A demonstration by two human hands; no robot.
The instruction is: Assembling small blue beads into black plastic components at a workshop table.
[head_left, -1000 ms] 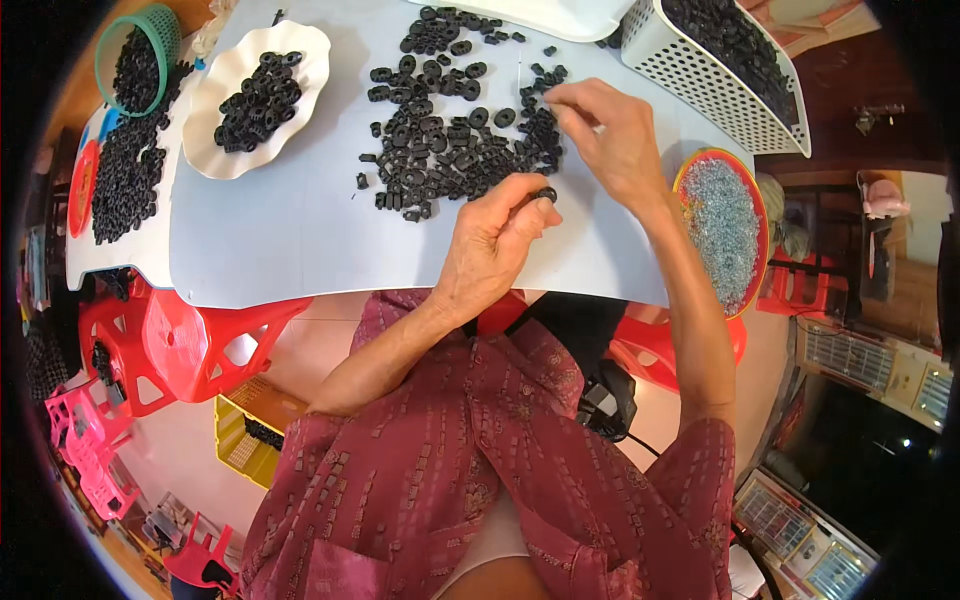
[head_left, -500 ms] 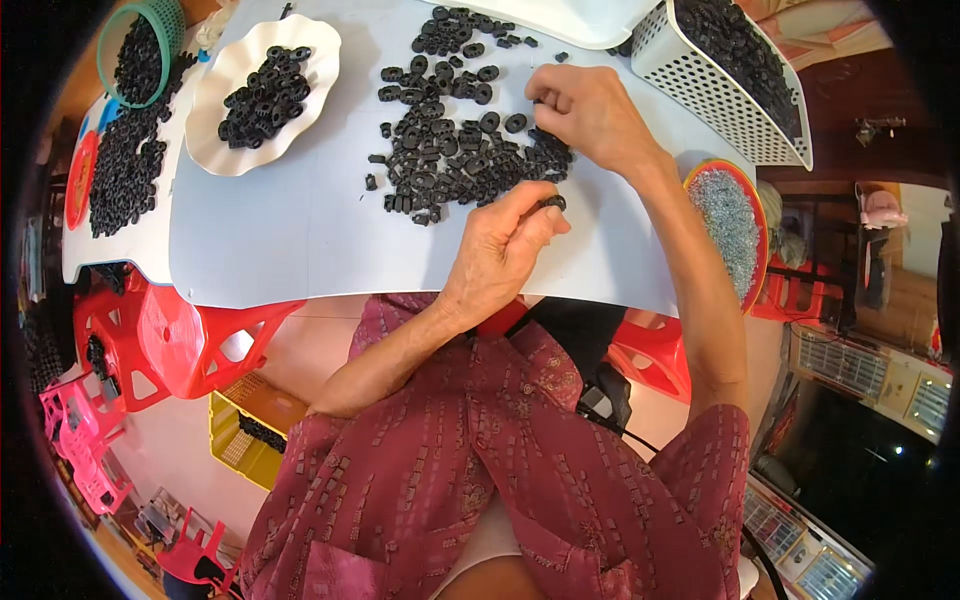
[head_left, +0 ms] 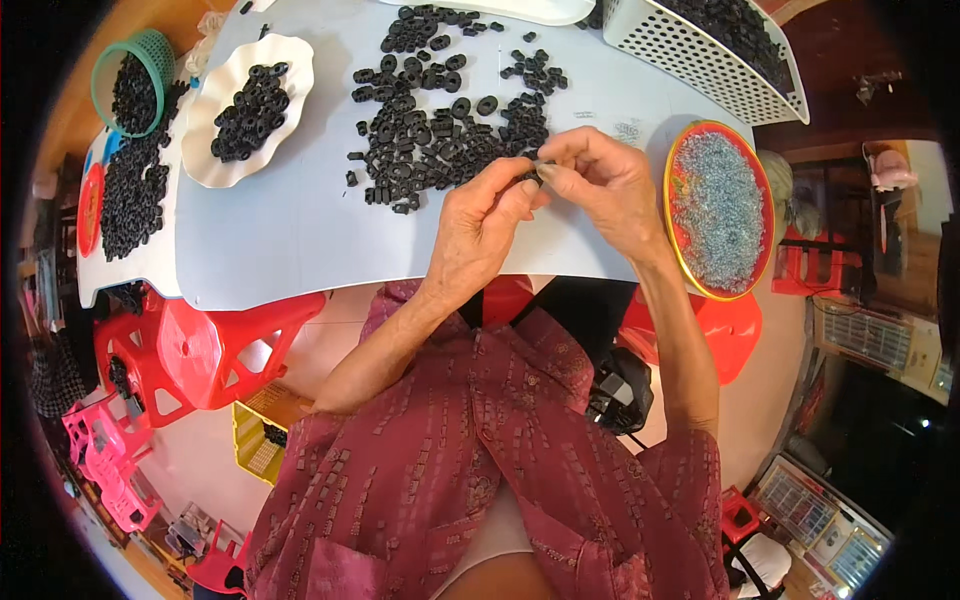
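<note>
My left hand (head_left: 475, 225) and my right hand (head_left: 607, 192) meet over the near right edge of a pile of small black plastic parts (head_left: 425, 145). Fingertips of both hands are pinched together, almost touching. Between the left fingers is a small dark part (head_left: 530, 175), mostly covered. My right thumb and index finger press at the same spot, and whatever they grip is too small to name. The loose parts look oval or barrel-shaped, some with holes. Beyond my right hand lies a smaller cluster of black parts (head_left: 535, 72).
Right of my right hand, a red, yellow-rimmed tray (head_left: 672, 235) holds tiny silvery pieces. A white perforated basket (head_left: 700, 70) of black parts stands at the far right. Leftward are a scalloped white dish (head_left: 205, 165), a green basket (head_left: 160, 60) and another black heap (head_left: 135, 200).
My right hand has come from the pile's far right side toward me to join the left hand. The small cluster of parts it covered now shows. The whole view has shifted slightly.
</note>
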